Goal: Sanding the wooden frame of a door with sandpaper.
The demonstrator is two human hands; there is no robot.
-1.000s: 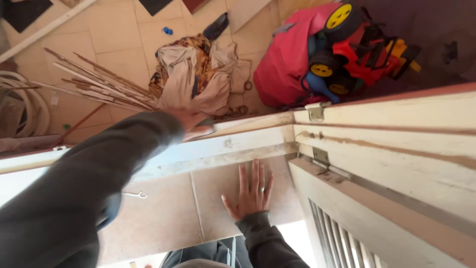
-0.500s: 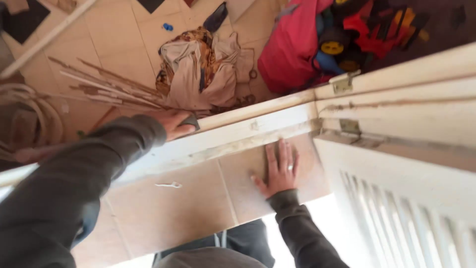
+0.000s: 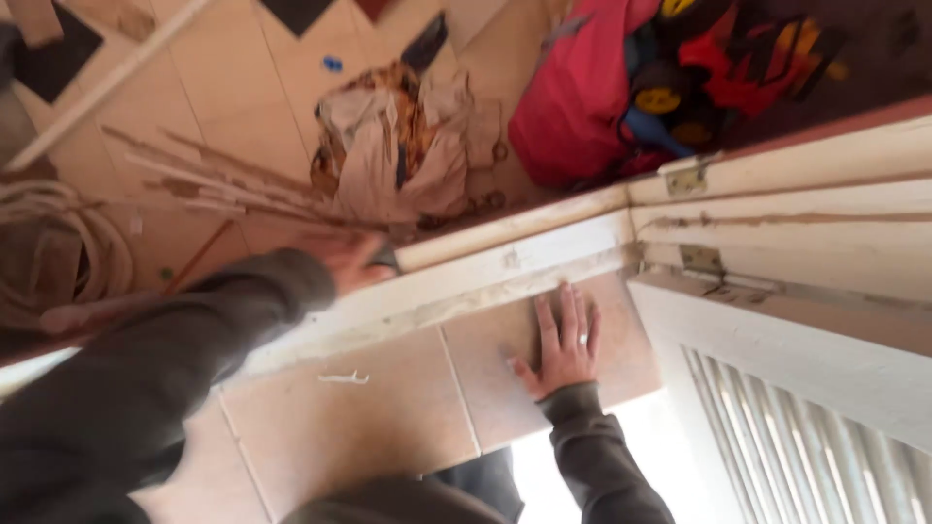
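Note:
My left hand [image 3: 351,262] reaches out on a dark sleeve and rests on the white painted wooden frame rail [image 3: 485,277], which runs across the floor. The hand is closed on a small dark object [image 3: 386,256] that is too blurred to identify. My right hand [image 3: 563,344], wearing a ring, lies flat and open, palm down, on a beige floor tile [image 3: 388,417] just below the rail. A white louvred door [image 3: 796,427] stands at the right, hinged [image 3: 701,260] to the frame.
Beyond the rail lie a crumpled patterned cloth [image 3: 398,146], a bundle of thin wooden strips [image 3: 223,180], a coiled white hose [image 3: 58,243] and a red bag with toy vehicles [image 3: 660,87]. A small white chip [image 3: 345,377] lies on the tile.
The view has tilted and shifted. My right hand has slid slightly towards the rail and stays flat. My left hand stays on the rail at about the same spot.

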